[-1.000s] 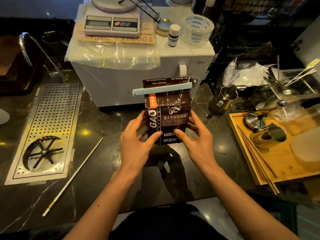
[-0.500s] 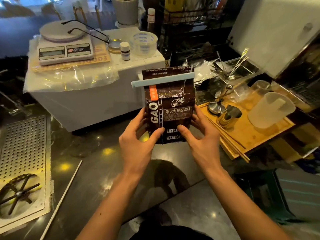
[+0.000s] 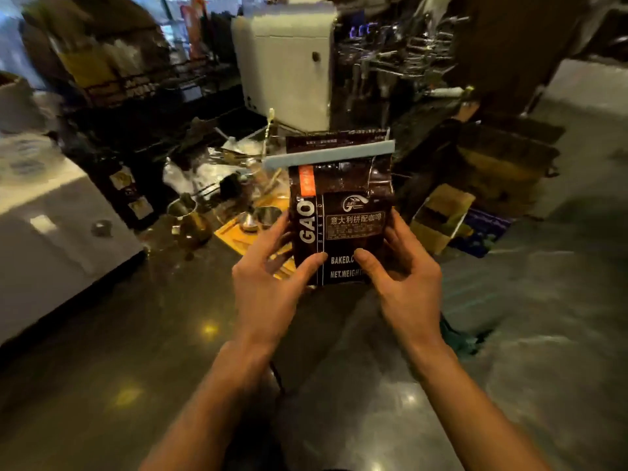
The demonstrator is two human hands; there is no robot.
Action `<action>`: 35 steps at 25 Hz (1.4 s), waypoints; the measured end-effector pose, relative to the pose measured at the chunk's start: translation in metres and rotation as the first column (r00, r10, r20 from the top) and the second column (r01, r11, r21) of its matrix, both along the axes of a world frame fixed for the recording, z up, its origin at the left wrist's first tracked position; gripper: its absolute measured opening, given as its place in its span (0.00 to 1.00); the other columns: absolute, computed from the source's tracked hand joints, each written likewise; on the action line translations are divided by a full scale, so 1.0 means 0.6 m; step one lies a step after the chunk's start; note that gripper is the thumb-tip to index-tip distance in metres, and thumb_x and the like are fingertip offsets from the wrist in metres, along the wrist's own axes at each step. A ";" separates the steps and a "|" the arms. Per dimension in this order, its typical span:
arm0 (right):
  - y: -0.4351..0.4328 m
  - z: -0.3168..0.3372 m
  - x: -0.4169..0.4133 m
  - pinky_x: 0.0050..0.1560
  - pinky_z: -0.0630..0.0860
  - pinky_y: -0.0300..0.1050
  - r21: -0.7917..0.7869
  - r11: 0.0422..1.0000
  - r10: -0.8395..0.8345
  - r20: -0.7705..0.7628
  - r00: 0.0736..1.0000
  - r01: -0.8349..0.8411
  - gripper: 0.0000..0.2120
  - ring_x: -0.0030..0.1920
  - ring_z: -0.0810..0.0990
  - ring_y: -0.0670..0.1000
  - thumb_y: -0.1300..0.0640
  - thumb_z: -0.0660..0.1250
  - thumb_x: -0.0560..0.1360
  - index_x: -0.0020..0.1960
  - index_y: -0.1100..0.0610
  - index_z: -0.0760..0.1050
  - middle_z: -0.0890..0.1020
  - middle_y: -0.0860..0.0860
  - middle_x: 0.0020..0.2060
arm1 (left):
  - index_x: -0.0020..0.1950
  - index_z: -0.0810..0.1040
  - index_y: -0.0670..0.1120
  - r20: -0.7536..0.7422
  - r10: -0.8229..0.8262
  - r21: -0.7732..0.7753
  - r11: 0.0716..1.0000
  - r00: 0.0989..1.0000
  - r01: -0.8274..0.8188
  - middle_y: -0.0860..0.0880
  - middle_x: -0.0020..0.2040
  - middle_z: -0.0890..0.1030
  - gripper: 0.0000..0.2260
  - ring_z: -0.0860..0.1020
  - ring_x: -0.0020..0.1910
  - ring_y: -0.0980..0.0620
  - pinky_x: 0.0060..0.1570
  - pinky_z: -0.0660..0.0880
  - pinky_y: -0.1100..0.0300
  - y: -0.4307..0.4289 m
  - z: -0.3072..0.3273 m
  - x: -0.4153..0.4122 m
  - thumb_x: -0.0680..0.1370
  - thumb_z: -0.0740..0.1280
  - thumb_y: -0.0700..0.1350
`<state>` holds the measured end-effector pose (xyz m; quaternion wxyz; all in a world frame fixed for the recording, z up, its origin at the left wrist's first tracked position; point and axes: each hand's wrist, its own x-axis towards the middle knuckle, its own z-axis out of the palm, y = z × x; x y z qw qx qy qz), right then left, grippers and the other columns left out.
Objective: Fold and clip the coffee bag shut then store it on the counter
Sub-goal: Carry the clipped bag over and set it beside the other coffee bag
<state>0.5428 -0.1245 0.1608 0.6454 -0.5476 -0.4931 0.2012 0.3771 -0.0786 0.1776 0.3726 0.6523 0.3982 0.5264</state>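
The dark polished stone counter point(image 3: 142, 351) spreads below and to the left of the dark brown foil coffee bag point(image 3: 343, 212), which is held upright in the air, clear of that surface, its long axis vertical. Across the bag's folded top a long pale blue plastic clip point(image 3: 328, 154) sits level and appears closed, so only storing seems left. The left hand point(image 3: 268, 283) and right hand point(image 3: 404, 277) clasp the bag's lower half from either side, thumbs on the printed front, fingers wrapped behind, equally near it. Both forearms reach forward, palms facing each other. The counter lies left of the bag, so the left hand would probably lead.
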 end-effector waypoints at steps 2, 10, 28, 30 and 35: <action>-0.049 0.003 0.082 0.65 0.76 0.45 0.013 0.991 -0.133 -0.005 0.991 0.133 0.33 0.65 0.76 0.38 0.57 0.75 0.73 0.74 0.47 0.67 0.78 0.31 0.61 | 0.70 0.69 0.56 -0.001 -0.116 0.017 0.993 0.993 0.116 0.62 0.60 0.77 0.32 0.78 0.60 0.66 0.55 0.76 0.68 -0.015 0.003 0.093 0.69 0.77 0.43; -0.256 0.015 0.302 0.55 0.81 0.44 0.037 0.832 -0.552 -0.063 0.832 0.554 0.33 0.63 0.77 0.37 0.61 0.74 0.73 0.73 0.43 0.67 0.79 0.29 0.58 | 0.73 0.68 0.56 -0.096 -0.543 0.054 0.834 0.834 0.549 0.60 0.65 0.77 0.32 0.76 0.64 0.62 0.59 0.76 0.65 -0.110 0.011 0.398 0.70 0.76 0.50; -0.212 0.006 0.653 0.57 0.73 0.28 -0.002 0.434 -0.900 0.032 0.434 0.901 0.33 0.64 0.75 0.35 0.56 0.75 0.73 0.75 0.47 0.66 0.77 0.27 0.60 | 0.72 0.69 0.56 -0.027 -0.894 0.010 0.447 0.447 0.894 0.62 0.62 0.77 0.33 0.77 0.62 0.64 0.58 0.75 0.68 0.000 -0.013 0.885 0.70 0.77 0.48; -0.206 0.007 0.700 0.57 0.71 0.27 -0.015 0.415 -0.909 0.032 0.416 0.910 0.33 0.65 0.74 0.35 0.56 0.74 0.73 0.75 0.48 0.66 0.77 0.26 0.60 | 0.71 0.68 0.59 0.000 -0.911 -0.002 0.413 0.413 0.911 0.66 0.59 0.76 0.32 0.76 0.61 0.68 0.55 0.73 0.72 0.006 -0.015 0.941 0.70 0.76 0.48; -0.226 -0.004 0.845 0.60 0.74 0.33 -0.030 0.380 -0.923 0.049 0.381 0.924 0.33 0.65 0.75 0.38 0.56 0.74 0.74 0.75 0.49 0.66 0.78 0.31 0.61 | 0.68 0.68 0.63 0.038 -0.926 -0.014 0.374 0.375 0.927 0.68 0.57 0.76 0.32 0.75 0.59 0.71 0.53 0.72 0.75 -0.014 -0.032 1.100 0.70 0.77 0.45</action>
